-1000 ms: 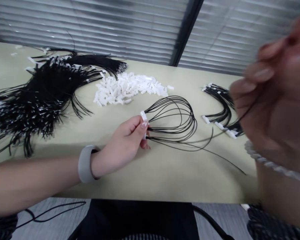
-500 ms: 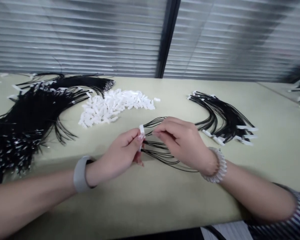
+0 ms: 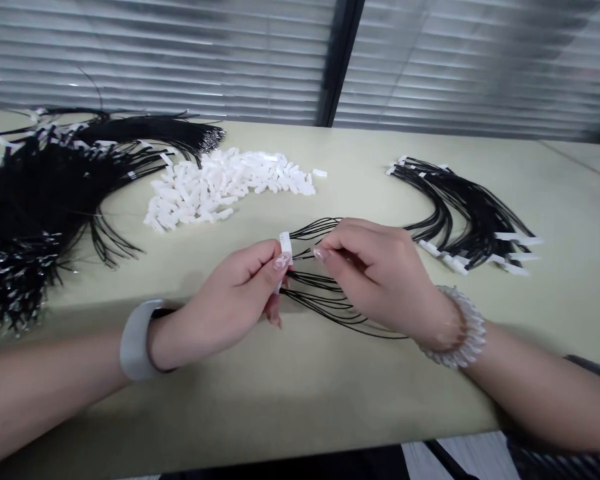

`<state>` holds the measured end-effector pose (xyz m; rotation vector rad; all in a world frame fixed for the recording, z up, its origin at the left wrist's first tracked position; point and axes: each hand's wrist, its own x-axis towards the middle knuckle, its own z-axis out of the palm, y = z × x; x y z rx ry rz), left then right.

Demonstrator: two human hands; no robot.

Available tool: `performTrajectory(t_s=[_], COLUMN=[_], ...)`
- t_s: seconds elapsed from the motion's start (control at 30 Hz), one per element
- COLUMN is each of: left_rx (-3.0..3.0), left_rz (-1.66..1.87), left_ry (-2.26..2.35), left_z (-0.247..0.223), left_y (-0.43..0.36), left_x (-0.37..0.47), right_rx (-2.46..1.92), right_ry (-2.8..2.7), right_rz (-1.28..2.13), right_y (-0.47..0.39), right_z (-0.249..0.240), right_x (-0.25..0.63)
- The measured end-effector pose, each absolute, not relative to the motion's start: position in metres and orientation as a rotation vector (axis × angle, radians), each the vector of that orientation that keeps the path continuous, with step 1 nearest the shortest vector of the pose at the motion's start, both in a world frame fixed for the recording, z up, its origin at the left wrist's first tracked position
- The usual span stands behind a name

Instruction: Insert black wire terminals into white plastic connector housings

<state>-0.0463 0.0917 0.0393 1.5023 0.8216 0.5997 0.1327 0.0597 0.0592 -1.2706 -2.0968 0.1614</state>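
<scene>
My left hand (image 3: 237,293) pinches a white connector (image 3: 285,248) between thumb and fingers near the middle of the view. Several thin black wires (image 3: 320,300) run rightward from the connector in separate groups. Just to the right, my right hand (image 3: 380,273) is closed in a pinch on a thin black wire (image 3: 305,255), whose near end points at the connector. The wire's tip lies close to my left thumb; whether it touches the connector I cannot tell. The other wires pass below and behind my right hand.
A heap of white connectors (image 3: 215,187) lies behind my left hand. On the left is a large pile of black wires (image 3: 45,193). Wired connectors form a black bundle (image 3: 475,213) at the right. Window blinds (image 3: 155,60) rise behind the table (image 3: 290,393).
The whole view has shifted slightly, with the table's things now higher. My right hand has drawn a little away from the connector, and more of the pinched wire shows.
</scene>
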Motion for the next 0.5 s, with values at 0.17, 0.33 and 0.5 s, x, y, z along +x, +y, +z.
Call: performTrajectory(t_s=[0.17,0.33,0.5], left_rx=[1.549,1.613,1.692], left_rz=[0.602,0.597,0.568], left_ry=[0.77,0.78,0.809], left_z=[0.0384,0.0406,0.0428], left_y=[0.0917,0.0908,0.0899], left_x=[-0.0476,-0.0482,-0.0465], right_rx=[-1.337,-1.277,-1.296], right_ry=[-2.126,-2.17,-2.159], right_rz=[0.141,0.135,0.129], right_y=[0.0586,0.0612,0.0535], right_z=[0.0607,0.0609,0.0581], right_x=[0.1326,0.132,0.1304])
